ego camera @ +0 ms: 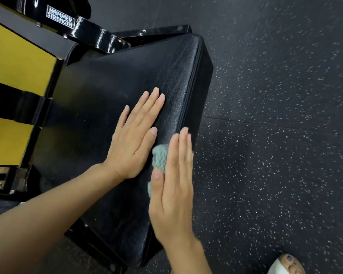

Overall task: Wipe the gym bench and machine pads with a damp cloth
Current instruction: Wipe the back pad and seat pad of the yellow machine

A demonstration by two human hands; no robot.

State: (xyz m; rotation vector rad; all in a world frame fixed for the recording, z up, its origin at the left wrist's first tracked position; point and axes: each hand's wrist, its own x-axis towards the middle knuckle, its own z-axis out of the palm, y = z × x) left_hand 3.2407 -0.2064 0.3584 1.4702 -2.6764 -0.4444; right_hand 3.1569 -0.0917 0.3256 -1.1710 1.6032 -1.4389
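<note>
A black padded seat [107, 91] of a gym machine fills the middle of the head view, its surface glossy near the right edge. My left hand [135, 135] rests flat on the pad, fingers straight and together. Beside it, my right hand [172, 184] presses a small teal cloth [160, 156] onto the pad near its right seam. The fingers of that hand lie straight over the cloth, which shows only at the thumb side.
The machine's black steel frame [91, 34] with a white brand label [60, 19] and yellow panels [18, 56] stands at the left. Speckled black rubber floor [275, 135] lies to the right. A foot in a sandal [287, 264] shows at the bottom right.
</note>
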